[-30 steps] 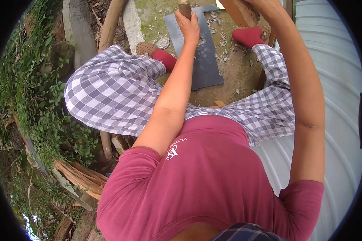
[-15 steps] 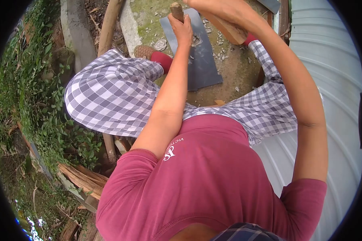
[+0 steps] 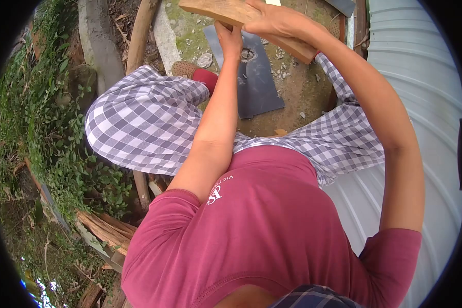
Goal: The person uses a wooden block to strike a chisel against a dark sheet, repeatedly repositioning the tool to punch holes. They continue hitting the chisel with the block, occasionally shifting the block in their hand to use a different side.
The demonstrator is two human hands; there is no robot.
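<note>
My left hand [image 3: 231,43] is closed around a round wooden handle, whose top is now hidden behind a thick wooden block [image 3: 206,11]. The lower end of that handled tool does not show. My right hand [image 3: 282,21] grips the block, which lies slantwise across the top of my left hand. Below both hands a dark grey sheet [image 3: 262,93] lies on the ground, with a ragged broken patch [image 3: 247,55] showing pale rubble beside my left hand.
Grey chips [image 3: 282,72] and a larger pale stone [image 3: 204,60] lie around the sheet. My left shoe [image 3: 184,69] is close to its left edge. Ribbed metal sheeting [image 3: 421,77] runs along the right; a log [image 3: 140,36] and leafy plants [image 3: 51,113] are at left.
The wooden block in my right hand has swung down and left, from above right to over the handle. My left hand has stayed nearly in place, shifting slightly.
</note>
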